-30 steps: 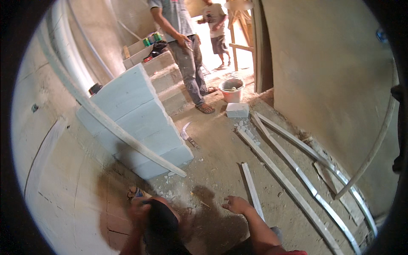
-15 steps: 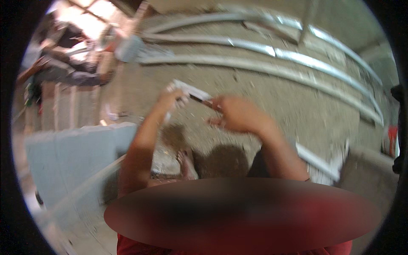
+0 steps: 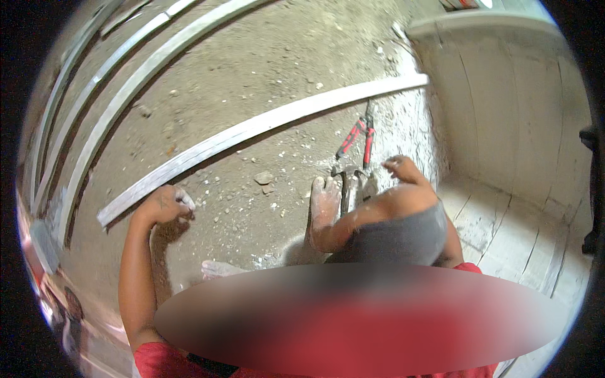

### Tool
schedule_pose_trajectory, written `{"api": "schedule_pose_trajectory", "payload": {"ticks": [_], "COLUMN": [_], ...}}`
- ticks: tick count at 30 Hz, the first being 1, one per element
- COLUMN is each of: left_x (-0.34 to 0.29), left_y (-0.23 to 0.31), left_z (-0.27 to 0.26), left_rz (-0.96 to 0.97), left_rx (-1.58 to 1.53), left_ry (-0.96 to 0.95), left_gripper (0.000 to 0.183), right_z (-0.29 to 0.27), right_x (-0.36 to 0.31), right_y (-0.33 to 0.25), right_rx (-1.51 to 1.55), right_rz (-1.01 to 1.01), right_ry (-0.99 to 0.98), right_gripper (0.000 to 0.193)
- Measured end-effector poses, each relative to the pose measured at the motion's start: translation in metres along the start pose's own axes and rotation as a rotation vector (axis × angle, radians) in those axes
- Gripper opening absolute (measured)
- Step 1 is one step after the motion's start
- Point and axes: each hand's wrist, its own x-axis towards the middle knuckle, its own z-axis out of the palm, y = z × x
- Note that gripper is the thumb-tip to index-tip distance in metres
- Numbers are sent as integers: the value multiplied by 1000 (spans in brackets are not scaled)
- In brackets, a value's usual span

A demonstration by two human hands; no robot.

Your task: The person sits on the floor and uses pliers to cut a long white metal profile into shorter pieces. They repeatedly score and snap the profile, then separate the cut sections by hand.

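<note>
My left hand [image 3: 169,205] is low over the dirt floor, beside the near-left end of a long white strip [image 3: 265,123]. Its dusty fingers curl in; whatever they hold, if anything, is hidden. My right hand [image 3: 404,170] is beyond my bent knee, with the fingers loosely bent and somewhat apart, and nothing shows between them. Nearest to it lie snips [image 3: 368,142] with red and black handles spread, their blades toward the white strip. A hammer [image 3: 348,175] rests beside my bare foot, its handle partly hidden by my leg.
More long metal strips [image 3: 135,79] lie along the left. Small stones and white crumbs dot the dirt floor [image 3: 252,170]. On the right stand a pale panelled wall [image 3: 498,94] and a planked surface [image 3: 504,227]. A blue-grey block [image 3: 45,246] is at the far left.
The view has swung right, bringing the snips and hammer into sight. My hands, earlier close together around a white piece and a dark slim thing, are now wide apart.
</note>
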Motion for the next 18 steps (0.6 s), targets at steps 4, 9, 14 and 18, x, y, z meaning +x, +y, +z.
{"api": "schedule_pose_trajectory", "payload": {"ticks": [4, 9, 14, 18], "left_x": [17, 1, -41, -63], "left_y": [35, 45, 37, 28], "left_z": [0, -22, -40, -42], "left_rz": [150, 168, 55, 52], "left_rx": [150, 259, 126, 148], "left_ry": [-44, 451, 538, 584], "left_gripper": [26, 33, 40, 39], "right_z": [68, 65, 50, 61], "right_x": [-7, 29, 66, 54], "right_y": [65, 19, -44, -59], "right_rx": [65, -68, -116, -128], "right_rz": [-53, -158, -132, 19], "right_ry": [139, 404, 334, 389], "right_gripper": [63, 76, 111, 123]}}
